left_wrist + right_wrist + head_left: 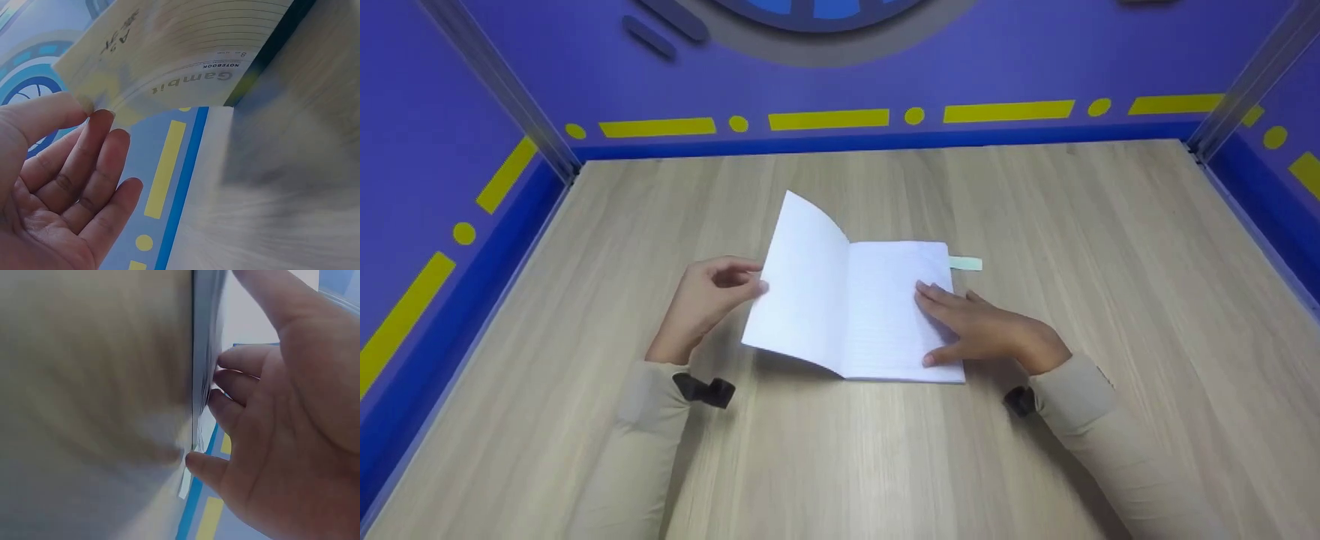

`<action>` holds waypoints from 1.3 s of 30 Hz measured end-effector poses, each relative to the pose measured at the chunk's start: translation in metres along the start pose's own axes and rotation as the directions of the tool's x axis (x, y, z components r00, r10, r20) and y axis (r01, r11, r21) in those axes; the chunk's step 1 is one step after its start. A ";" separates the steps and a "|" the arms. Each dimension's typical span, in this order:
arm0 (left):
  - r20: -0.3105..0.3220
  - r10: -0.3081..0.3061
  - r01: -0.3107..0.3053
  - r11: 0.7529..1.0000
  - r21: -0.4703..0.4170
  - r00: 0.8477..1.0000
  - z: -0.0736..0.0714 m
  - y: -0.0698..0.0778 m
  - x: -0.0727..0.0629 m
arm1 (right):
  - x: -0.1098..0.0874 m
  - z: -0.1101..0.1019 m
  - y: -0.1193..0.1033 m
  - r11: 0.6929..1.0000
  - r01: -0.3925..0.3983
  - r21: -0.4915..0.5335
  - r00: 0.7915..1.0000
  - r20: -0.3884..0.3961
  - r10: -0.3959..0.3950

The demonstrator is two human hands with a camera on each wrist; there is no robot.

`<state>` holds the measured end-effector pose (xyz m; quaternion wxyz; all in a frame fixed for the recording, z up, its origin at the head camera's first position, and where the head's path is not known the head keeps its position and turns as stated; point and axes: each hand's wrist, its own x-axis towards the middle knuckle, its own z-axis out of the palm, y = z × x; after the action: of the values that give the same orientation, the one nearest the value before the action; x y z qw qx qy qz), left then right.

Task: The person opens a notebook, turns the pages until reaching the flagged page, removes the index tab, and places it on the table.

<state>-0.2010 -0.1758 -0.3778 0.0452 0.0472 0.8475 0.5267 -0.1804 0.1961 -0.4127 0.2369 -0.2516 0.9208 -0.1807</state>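
An opened notebook [885, 315] lies on the table, with its ruled right-hand page flat and its white cover leaf [802, 285] raised on the left. My left hand [711, 304] pinches the outer edge of that leaf between thumb and index finger. In the left wrist view, the leaf's outer face [191, 39] carries printed lines and the words "Gambit" and "NOTEBOOK", beside a dark green spine [270, 48]. Fingers spread, my right hand [994, 330] rests on the right-hand page near its outer edge. The right wrist view looks along the notebook's thin side [202, 349].
A pale green tab [966, 263] sticks out from the notebook's upper right side. Under it is a wood-grain table [840, 465]. Blue-purple panels [997, 60] with yellow marks stand at the back and both sides. Each wrist bears a small black device [706, 391].
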 end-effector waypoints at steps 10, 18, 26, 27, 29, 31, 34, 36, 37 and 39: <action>0.179 0.135 -0.169 0.967 0.189 0.975 0.008 -0.015 0.006 | -0.003 -0.008 0.020 0.998 -0.027 0.050 1.000 0.005 0.026; 0.424 0.111 -0.277 0.893 0.355 0.899 0.022 -0.019 0.010 | -0.010 -0.012 0.036 0.994 -0.015 0.106 1.000 0.000 0.015; 0.534 -0.026 -0.253 0.860 0.443 0.845 0.039 -0.023 0.014 | -0.016 -0.015 0.047 0.994 -0.049 0.095 0.999 0.006 0.049; 0.538 -0.042 -0.244 0.859 0.450 0.842 0.040 -0.024 0.014 | -0.016 -0.014 0.048 0.994 -0.051 0.092 0.999 0.005 0.050; 0.544 -0.059 -0.236 0.858 0.457 0.837 0.042 -0.024 0.013 | -0.016 -0.014 0.049 0.995 -0.045 0.088 0.999 0.003 0.045; 0.551 -0.073 -0.231 0.856 0.462 0.831 0.043 -0.023 0.012 | -0.018 -0.014 0.051 0.996 -0.034 0.088 0.999 -0.001 0.034; 0.560 -0.095 -0.225 0.851 0.475 0.823 0.046 -0.020 0.013 | -0.022 -0.014 0.055 0.995 -0.018 0.095 1.000 0.002 0.018; 0.566 -0.108 -0.220 0.849 0.480 0.817 0.047 -0.019 0.014 | -0.025 -0.015 0.058 0.995 -0.007 0.104 1.000 0.006 0.007; 0.569 -0.108 -0.221 0.850 0.479 0.815 0.048 -0.018 0.015 | -0.026 -0.015 0.060 0.994 0.000 0.108 1.000 0.008 -0.001; 0.576 -0.107 -0.224 0.852 0.473 0.810 0.048 -0.017 0.015 | -0.029 -0.016 0.063 0.993 0.015 0.114 1.000 0.014 -0.017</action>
<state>-0.2108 -0.1382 -0.4145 0.2711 0.2437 0.9001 0.2387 -0.1903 0.2659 -0.4181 0.2566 -0.2464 0.9051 -0.2331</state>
